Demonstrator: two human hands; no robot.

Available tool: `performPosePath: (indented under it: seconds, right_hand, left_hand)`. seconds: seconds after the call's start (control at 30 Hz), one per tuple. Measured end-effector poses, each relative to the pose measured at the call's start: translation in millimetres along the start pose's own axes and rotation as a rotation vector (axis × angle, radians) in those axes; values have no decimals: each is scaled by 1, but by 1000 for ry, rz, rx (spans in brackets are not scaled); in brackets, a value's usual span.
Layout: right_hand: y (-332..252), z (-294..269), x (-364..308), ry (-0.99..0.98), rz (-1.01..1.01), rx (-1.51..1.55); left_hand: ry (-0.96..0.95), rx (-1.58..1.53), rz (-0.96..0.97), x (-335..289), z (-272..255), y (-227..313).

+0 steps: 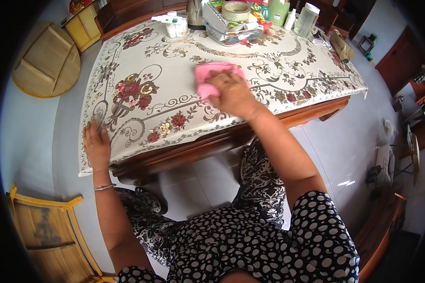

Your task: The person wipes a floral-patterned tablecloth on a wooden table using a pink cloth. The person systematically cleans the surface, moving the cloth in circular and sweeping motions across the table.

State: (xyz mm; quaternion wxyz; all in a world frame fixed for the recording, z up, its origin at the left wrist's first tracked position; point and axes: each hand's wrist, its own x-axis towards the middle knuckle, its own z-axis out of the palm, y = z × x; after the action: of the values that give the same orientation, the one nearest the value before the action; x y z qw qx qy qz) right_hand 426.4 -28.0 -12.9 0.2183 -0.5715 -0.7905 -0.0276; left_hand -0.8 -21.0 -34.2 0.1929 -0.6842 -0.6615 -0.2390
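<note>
A pink cloth (204, 74) lies pressed against the floral tablecloth (184, 70), near the middle of the table. On top of it rests my right hand (231, 94), its fingers curled over the cloth and slightly blurred. Part of the cloth is hidden under the palm. At the table's near left corner, my left hand (97, 144) lies flat on the tablecloth with its fingers stretched out, holding nothing.
Along the far side stand a crowded plastic basket (233, 33), white bottles (177, 28), a steel kettle (195, 14) and a clear jar (307, 21). A cardboard box (341, 46) sits at the right edge. A wooden chair (52, 236) is at lower left.
</note>
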Motion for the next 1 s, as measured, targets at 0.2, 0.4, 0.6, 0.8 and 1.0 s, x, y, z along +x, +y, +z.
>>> performPosePath:
  seconds: [0.2,0.4,0.6,0.8,1.0]
  right_hand:
    - [136,-48,-46,34,342,-337]
    - [244,-91,-99,44,756,-428]
    - [272,-93,-119,283,566,-410]
    - [201,-76,-111,357,302,-341]
    - [105,-60,-102,342,119,-244]
  left_hand:
    - [-69,35,-18,1,1,0]
    - [-51,24,-27,0,-3,2]
    - [30,5,-2,2,-5,17]
    - [107,-6,-3,-1,-13,21]
    - [315,-395,2,-1,-15,-3]
